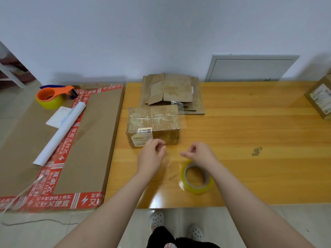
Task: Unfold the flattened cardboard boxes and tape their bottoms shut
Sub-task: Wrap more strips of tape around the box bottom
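Left hand [151,153] and right hand [201,154] were over the wooden table [250,133], fingers curled, each pinching an end of a faint clear tape strip [172,162] stretched between them. Tape roll [197,179] lay flat under the right wrist. 1 taped box [153,126] stood just beyond the hands, flattened boxes [172,93] stacked behind it.

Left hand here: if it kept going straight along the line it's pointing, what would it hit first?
Most likely the labelled near side of the cardboard box, straight beyond the curled fingers of the left hand; the gap looks small, though depth is unclear.
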